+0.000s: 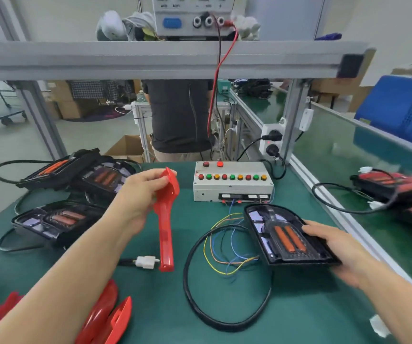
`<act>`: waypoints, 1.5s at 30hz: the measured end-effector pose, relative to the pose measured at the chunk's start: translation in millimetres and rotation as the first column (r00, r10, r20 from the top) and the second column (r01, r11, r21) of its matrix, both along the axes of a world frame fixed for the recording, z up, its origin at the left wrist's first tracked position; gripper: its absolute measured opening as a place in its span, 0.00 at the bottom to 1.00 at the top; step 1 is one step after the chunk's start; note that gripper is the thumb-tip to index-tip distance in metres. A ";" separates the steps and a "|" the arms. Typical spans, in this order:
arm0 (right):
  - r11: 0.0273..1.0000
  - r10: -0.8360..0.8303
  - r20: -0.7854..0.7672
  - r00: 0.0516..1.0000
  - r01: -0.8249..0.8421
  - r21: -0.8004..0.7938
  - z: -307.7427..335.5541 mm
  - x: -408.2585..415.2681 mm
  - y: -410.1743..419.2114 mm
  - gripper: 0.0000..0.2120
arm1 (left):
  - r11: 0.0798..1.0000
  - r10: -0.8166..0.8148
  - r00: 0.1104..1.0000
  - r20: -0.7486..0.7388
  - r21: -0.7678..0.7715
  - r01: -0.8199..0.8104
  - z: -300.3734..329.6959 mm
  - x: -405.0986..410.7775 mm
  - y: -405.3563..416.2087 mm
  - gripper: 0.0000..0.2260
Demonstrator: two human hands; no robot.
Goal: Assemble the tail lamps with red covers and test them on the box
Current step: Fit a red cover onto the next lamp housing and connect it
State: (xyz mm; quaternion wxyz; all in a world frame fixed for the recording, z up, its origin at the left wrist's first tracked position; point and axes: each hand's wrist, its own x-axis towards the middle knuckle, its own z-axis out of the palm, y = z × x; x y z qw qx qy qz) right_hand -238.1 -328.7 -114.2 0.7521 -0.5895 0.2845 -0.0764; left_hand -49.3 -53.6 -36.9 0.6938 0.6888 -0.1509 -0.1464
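On the green tabletop [200, 281] a grey test box [232, 182] with rows of red, green and yellow buttons stands at the back, thin coloured wires [224, 244] running from its front edge toward the person. A black cable [200, 306] loops across the middle of the tabletop, and a white plug [146, 261] lies just beside the lower tip of the red cover. Uncovered black lamp bodies [58, 219] are stacked at the left; more red covers [110, 319] lie at the near left edge; finished lamps [393, 184] sit blurred on the right. Another person's dark torso [179, 115] stands behind the bench.

The left hand [138, 194] holds one red cover [166, 219] on edge above the tabletop, fingers and thumb curled round its upper end. The right hand [339, 247] grips the right side of a tail lamp body [286, 237], which lies on the tabletop in front of the box, fingers over its top face.
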 end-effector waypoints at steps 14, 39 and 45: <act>0.587 0.093 0.101 0.991 0.027 -0.809 34.5 13.5 77.2 0.13 | 0.853 -0.228 0.760 -0.608 -0.502 -0.146 -33.9 -33.6 -100.1 0.09; 0.256 0.127 -0.322 0.938 -0.344 -0.903 37.4 -28.8 57.2 0.10 | 0.706 -0.274 0.961 -0.022 0.674 0.217 -49.3 -10.0 -90.4 0.09; 0.217 0.151 -0.311 0.938 -0.339 -0.915 43.2 -20.5 63.1 0.10 | 0.895 -0.141 0.927 -0.348 0.356 0.270 -47.1 -20.4 -99.4 0.11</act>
